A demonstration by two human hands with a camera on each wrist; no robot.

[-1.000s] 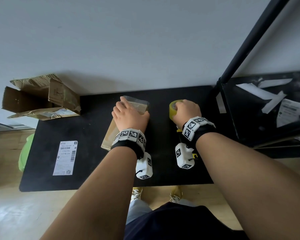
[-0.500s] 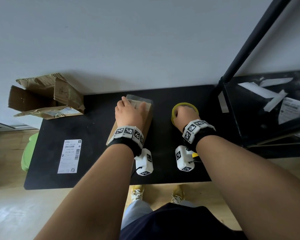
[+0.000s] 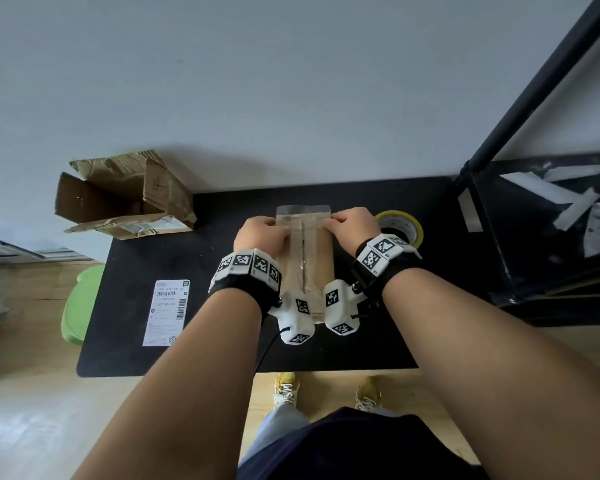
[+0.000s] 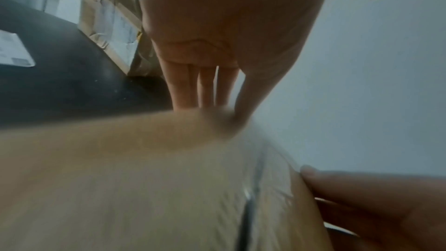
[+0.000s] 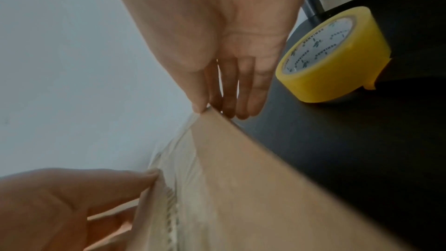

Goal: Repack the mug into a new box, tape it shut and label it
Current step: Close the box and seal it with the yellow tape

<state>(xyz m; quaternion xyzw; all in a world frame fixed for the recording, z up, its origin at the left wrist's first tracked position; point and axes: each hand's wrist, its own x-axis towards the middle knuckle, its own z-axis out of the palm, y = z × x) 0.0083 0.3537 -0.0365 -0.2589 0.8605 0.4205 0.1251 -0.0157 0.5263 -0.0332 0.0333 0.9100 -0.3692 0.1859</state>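
The brown cardboard box [image 3: 317, 258] lies closed in the middle of the black table [image 3: 187, 244]. Clear tape [image 3: 303, 210] runs along its top seam and overhangs the far end. My left hand [image 3: 278, 227] grips the far left corner, thumb on top and fingers down the side [image 4: 205, 91]. At the far right corner my right hand [image 3: 330, 220] holds the box the same way, thumb on the top edge [image 5: 199, 108]. The yellow tape roll [image 3: 400, 225] [image 5: 333, 54] lies flat just right of my right hand. A white shipping label [image 3: 167, 317] lies at the left front. No mug is visible.
A torn, open old carton [image 3: 125, 194] sits at the table's back left corner by the wall. A black rack [image 3: 548, 230] with a slanted pole stands close on the right. A green object [image 3: 80, 303] sits below the table's left edge.
My right hand set the tape roll down flat, let go and moved left onto the box. The box turned straight. My left hand shifted from the box top to its far left corner.
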